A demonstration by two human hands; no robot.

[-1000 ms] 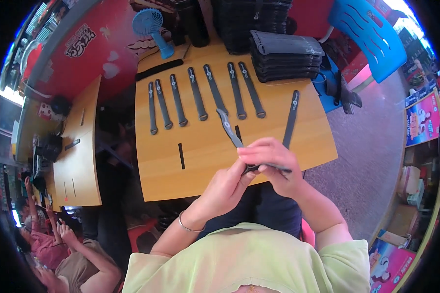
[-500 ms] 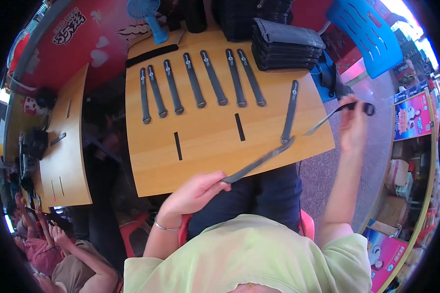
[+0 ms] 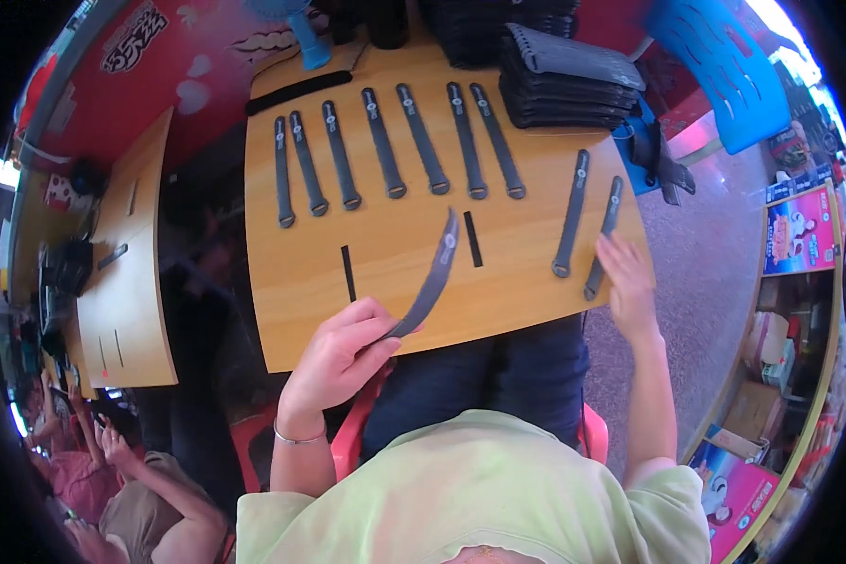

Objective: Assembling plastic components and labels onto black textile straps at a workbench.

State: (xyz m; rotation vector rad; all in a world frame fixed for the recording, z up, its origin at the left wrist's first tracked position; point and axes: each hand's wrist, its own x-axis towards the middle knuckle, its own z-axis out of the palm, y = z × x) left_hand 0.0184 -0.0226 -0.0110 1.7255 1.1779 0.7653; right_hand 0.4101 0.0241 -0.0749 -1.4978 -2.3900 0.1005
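My left hand [image 3: 343, 352] pinches one end of a dark grey strap [image 3: 432, 277], whose free end curves up over the table's near part. At the table's right edge, my right hand [image 3: 630, 282] lies beside and partly over another strap [image 3: 613, 211], its fingers stretched out. Just left of that one lies a similar strap [image 3: 571, 214], with a small buckle loop at its near end. Several matching straps [image 3: 382, 143] are laid in a row across the far half of the table, loop ends toward me.
The wooden table [image 3: 404, 305] has two dark slots. A stack of folded black bundles [image 3: 573, 80] stands at its far right, near a blue chair [image 3: 724, 75]. A blue fan [image 3: 312, 42] stands at the back. Other people sit at lower left by a second table [image 3: 127, 282].
My right hand has come down from the raised position with a strap, which now lies on the table's right side. The strap in my left hand has swung upright and leftward.
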